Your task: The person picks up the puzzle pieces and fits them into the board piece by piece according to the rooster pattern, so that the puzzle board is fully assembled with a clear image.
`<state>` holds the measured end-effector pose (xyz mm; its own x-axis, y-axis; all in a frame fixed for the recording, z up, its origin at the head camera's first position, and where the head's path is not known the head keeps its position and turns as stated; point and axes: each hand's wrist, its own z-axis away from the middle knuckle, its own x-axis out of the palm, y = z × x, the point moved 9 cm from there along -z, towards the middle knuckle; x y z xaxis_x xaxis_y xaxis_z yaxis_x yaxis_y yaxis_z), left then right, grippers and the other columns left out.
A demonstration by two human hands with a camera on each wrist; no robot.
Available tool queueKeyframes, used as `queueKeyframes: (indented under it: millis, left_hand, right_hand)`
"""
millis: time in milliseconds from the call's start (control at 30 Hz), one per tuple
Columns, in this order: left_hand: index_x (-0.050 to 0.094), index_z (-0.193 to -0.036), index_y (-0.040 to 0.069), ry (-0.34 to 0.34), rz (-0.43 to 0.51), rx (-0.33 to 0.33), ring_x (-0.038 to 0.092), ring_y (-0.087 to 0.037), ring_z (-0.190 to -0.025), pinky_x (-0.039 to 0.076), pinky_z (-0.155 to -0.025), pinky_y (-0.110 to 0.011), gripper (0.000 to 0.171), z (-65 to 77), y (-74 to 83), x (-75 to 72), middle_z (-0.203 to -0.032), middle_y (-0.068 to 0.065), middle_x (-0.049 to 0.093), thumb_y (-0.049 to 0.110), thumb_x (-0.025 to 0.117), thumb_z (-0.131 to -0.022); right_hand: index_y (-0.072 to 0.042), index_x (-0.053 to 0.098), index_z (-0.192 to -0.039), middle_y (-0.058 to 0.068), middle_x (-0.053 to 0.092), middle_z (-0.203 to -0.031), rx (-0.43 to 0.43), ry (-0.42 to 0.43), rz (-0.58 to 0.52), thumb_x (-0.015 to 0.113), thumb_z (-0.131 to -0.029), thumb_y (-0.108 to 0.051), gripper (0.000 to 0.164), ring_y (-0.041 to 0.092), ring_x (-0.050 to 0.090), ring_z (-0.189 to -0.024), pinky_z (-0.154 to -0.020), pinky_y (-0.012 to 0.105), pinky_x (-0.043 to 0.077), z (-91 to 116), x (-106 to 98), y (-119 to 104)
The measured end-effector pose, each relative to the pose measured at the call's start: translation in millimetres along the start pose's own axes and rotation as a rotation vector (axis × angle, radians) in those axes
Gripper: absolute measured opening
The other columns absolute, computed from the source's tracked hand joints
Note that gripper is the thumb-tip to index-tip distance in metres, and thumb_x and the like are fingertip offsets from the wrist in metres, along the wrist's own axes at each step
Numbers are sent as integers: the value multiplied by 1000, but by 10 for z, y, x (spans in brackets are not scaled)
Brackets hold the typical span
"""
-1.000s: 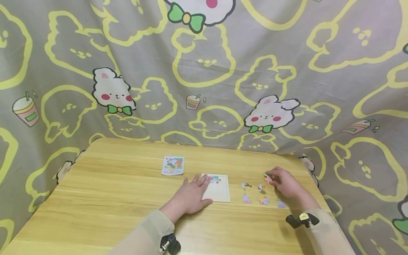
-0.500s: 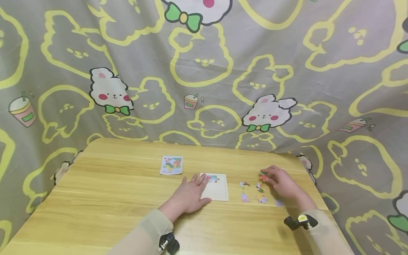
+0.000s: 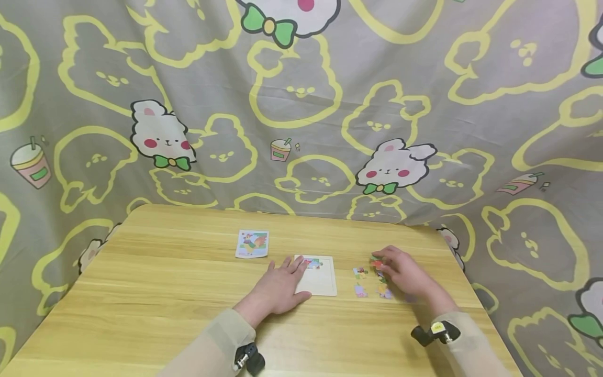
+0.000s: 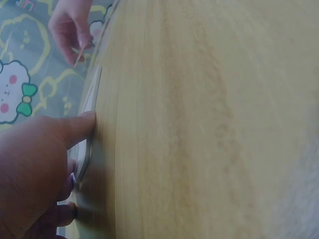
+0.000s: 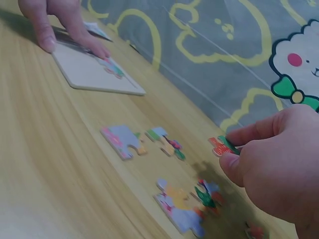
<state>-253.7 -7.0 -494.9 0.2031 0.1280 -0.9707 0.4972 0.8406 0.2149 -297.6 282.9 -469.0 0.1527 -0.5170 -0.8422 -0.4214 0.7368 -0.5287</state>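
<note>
Left hand point(image 3: 279, 291) (lower centre) is resting, spread, on puzzle tray point(image 3: 322, 284) — right hand point(image 3: 406, 270) (lower right) is pinching red-and-green jigsaw piece point(image 5: 219, 145).

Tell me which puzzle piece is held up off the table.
The red-and-green piece, pinched in the right hand. The other visible pieces lie on the table or on the pale board.

My left hand point(image 4: 32, 172) at the board point(image 4: 87, 152)

My thumb point(image 4: 75, 129) presses the board's edge on the wooden table point(image 4: 199, 119). Farther off, my right hand point(image 4: 71, 27) pinches a small, thin piece point(image 4: 79, 56) before the rabbit-print curtain point(image 4: 47, 50).
</note>
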Motion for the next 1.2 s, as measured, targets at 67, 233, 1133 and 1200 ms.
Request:
queueKeyframes:
  millis: [67,233,1133,1200]
  left_hand:
    - [33,-167,10,-1,-5,-2,29,-36,-156,28,-118,-68,82,-4,-6,7,-172,-6,29,61,53,-106]
    - [32,-168,11,-1,-23,-5,29,-35,-157,28,-119,-67,83,-11,-21,26,-173,-6,29,62,51,-106]
    - [32,-168,11,-8,-15,-9,28,-34,-157,28,-119,-66,82,-2,-9,29,-173,-5,28,61,52,-106]
    - [32,-168,11,-7,-19,-8,28,-34,-157,28,-119,-67,82,-3,-10,26,-173,-6,28,61,52,-106]
  right_hand:
    - [0,64,-141,-1,65,-120,-1,-8,-9,70,-99,2,43,15,63,-101,-91,40,57,-21,28,-42]
    - [0,64,-142,3,65,-123,-27,-19,-20,70,-100,1,42,16,64,-103,-90,41,57,-71,86,-172]
    - [-3,66,-140,3,65,-126,-150,-57,-29,68,-104,-6,37,18,63,-113,-98,46,55,-383,465,-676]
    - [-2,66,-140,4,65,-126,-164,-55,-30,68,-103,-6,37,18,63,-112,-98,46,55,-404,483,-704]
